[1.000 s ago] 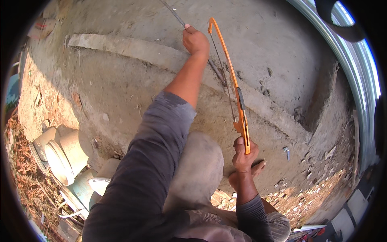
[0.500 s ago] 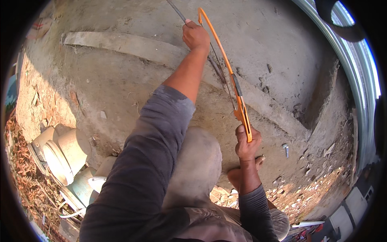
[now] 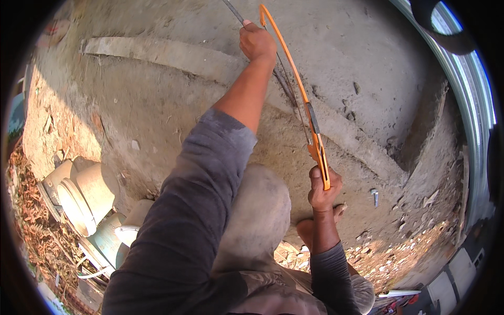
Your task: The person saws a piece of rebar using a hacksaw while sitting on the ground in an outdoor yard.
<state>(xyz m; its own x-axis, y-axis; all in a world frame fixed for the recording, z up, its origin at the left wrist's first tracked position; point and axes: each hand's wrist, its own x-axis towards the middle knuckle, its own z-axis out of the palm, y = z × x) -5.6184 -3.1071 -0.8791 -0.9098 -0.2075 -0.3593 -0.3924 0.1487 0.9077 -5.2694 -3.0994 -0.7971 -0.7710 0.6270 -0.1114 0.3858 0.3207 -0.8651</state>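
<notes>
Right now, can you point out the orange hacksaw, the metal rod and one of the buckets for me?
Orange hacksaw [image 3: 313, 117], head view: on the dark section of its frame.
Metal rod [image 3: 233, 11], head view: on its upper stretch, near the top edge.
Bucket [image 3: 100, 186], head view: on its outer wall.

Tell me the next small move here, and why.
Probably a light, short stroke with the orange hacksaw: the right hand grips its handle, the left hand holds the dark metal rod, and the blade passes close to the rod in this view. Whether they touch can't be told, so starting gently seems wisest.
</notes>
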